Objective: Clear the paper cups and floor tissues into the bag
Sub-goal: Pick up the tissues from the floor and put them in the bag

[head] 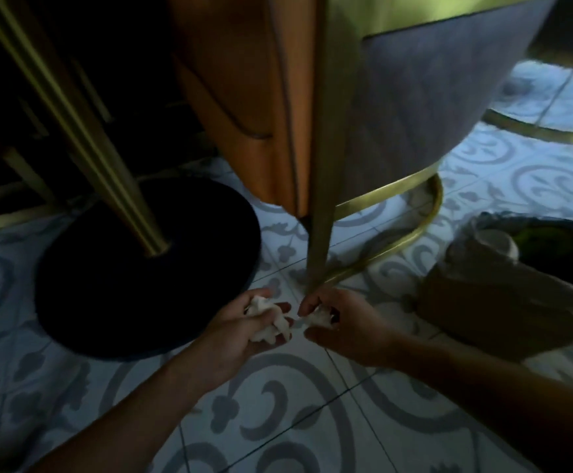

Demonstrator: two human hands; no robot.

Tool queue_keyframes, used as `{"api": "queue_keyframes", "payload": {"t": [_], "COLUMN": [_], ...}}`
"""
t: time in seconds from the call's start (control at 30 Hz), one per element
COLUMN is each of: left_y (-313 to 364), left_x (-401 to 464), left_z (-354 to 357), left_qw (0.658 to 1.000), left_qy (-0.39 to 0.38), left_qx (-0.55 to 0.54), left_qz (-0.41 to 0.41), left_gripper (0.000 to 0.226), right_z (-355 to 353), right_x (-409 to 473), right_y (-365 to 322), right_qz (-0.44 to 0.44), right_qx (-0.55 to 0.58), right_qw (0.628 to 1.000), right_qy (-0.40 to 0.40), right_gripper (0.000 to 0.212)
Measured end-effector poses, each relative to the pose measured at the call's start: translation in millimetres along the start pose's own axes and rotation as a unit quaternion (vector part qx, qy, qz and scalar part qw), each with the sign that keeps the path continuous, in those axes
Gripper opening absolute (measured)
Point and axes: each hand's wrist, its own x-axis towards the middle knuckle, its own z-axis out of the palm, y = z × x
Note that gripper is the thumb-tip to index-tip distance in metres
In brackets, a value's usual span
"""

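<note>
Tissues fill both hands, low over the patterned tile floor [278,404]. One crumpled white tissue [267,323] lies in the upturned palm of the left hand [244,331], its fingers curled loosely up around it, half closed, with the wad spilling out past the fingertips. A second, smaller tissue [318,317] sits under the right hand [343,324], pinched between thumb and bent fingers, so only its left edge shows. The two wads nearly touch; whether they are joined by a thin strip is hard to tell.

Both forearms reach in from the bottom edge, left palm up, right palm turned down and inward. Fingertips meet just in front of a brass chair leg [319,240].

A brown paper bag [503,312] stands open to the right, near the right hand. Something pale, perhaps a paper cup [494,242], shows inside its mouth, too dim to be sure. Shadow hides most of the round black table base [148,268] on the left.
</note>
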Motion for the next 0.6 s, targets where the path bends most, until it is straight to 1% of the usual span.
{"api": "queue_keyframes", "payload": {"t": [0.17, 0.27, 0.43, 0.5, 0.6], "left_y": [27, 47, 87, 104, 128], "left_x": [-24, -53, -102, -119, -139], "left_z": [50, 81, 135, 155, 181], "left_qw": [0.998, 0.993, 0.984, 0.980, 0.976], "left_qy": [-0.002, -0.008, -0.018, -0.026, -0.024], "left_qx": [0.041, 0.062, 0.062, 0.057, 0.069], "left_qz": [-0.048, -0.096, -0.167, -0.191, -0.207], "left_gripper": [0.030, 0.029, 0.018, 0.018, 0.023], "right_z": [-31, -50, -95, -116, -150], "right_x": [-32, -64, -115, -133, -157], "right_y": [-4, -26, -64, -78, -99], "right_qz": [0.049, 0.077, 0.112, 0.133, 0.174], "right_qx": [0.092, 0.141, 0.224, 0.235, 0.240], "right_qw": [0.992, 0.983, 0.959, 0.953, 0.942], "right_qy": [0.072, 0.088, 0.132, 0.137, 0.155], "right_gripper": [0.025, 0.022, 0.021, 0.022, 0.024]}}
